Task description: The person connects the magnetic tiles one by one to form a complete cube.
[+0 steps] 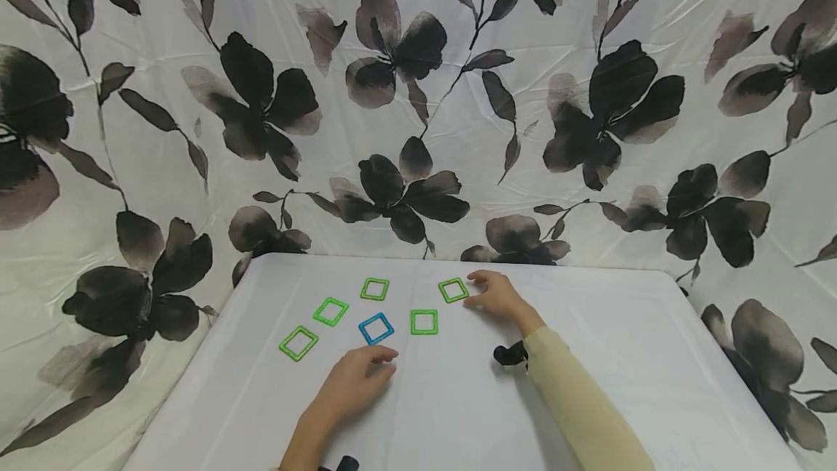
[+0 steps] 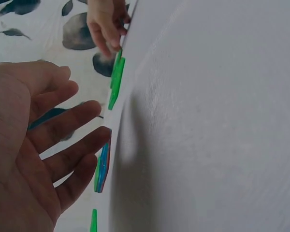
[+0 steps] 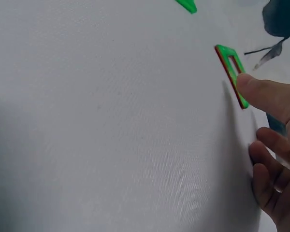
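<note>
My right hand (image 1: 498, 296) reaches to the far edge of the table, its thumb and fingers spread apart at the right side of a green square frame (image 1: 443, 293). In the right wrist view the thumb overlaps this green frame (image 3: 225, 50), which has a red lower layer; the other fingers are loosely bent. My left hand (image 1: 356, 380) hovers low over the table, holding nothing, with fingers relaxed. Just beyond its fingertips lies a blue square frame (image 1: 365, 335). Another green frame (image 1: 413, 322) lies between the blue one and the right hand's frame.
More green frames lie to the left: one at the back (image 1: 373, 298), one further left (image 1: 321, 308) and one nearest the left edge (image 1: 290, 336). A white cloth covers the table (image 1: 588, 325). Behind it hangs a floral curtain (image 1: 484, 129). A black object (image 1: 510, 355) sits at the right wrist.
</note>
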A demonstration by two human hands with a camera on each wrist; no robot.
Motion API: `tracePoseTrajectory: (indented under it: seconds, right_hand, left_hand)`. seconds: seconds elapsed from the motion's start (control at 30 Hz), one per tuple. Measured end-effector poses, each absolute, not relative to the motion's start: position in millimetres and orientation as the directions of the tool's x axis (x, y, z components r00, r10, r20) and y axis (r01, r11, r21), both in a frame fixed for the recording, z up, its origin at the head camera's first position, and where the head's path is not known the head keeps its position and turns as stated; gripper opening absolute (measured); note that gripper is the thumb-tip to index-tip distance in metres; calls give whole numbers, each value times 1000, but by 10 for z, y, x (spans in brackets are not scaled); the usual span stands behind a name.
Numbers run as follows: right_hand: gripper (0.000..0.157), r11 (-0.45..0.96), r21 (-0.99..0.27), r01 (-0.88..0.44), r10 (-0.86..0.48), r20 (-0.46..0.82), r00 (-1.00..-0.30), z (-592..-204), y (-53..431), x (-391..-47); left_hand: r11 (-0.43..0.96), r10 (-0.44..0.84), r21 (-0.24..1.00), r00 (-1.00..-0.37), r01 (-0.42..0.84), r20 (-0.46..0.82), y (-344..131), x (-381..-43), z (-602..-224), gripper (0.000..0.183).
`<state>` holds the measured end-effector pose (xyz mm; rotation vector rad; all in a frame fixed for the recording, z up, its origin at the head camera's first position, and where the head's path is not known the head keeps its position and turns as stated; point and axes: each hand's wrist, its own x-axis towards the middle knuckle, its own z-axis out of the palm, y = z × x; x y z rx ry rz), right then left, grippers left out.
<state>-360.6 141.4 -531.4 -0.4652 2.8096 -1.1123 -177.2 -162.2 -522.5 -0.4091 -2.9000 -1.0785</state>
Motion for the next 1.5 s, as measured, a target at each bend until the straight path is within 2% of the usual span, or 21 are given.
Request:
tracePoseTrajectory:
  seconds: [0.13, 0.33, 0.73, 1.07, 1.33, 1.5]
  right_hand:
    - [64, 733, -637, -240, -309, 3, -951, -5296, 1363, -3711]
    - [70, 737, -636, -227, -334, -52, -941, -5254, 1306, -3777]
    - [63, 759, -605, -241, -387, -122, -914, -5249, 1283, -3838]
    - [59, 757, -597, -265, -346, -24, -938, -5351, 1324, -3816]
    - [58, 668, -691, -276, -342, 44, -939, -5372, 1368, -3704]
    - [56, 632, -722, -283, -346, 64, -936, -5327, 1397, -3599]
  left_hand:
    - [704, 254, 662, -962, 257, 103, -1611, -1783, -5212, 23]
    - [701, 264, 663, -959, 263, 102, -1651, -1775, -5215, 22]
    - [699, 273, 656, -954, 284, 122, -1684, -1771, -5277, 20]
    - [688, 275, 663, -951, 296, 140, -1620, -1820, -5284, 25]
    - [700, 270, 651, -952, 295, 141, -1604, -1821, -5297, 24]
    - [737, 216, 619, -962, 272, 165, -1585, -1836, -5297, 23]
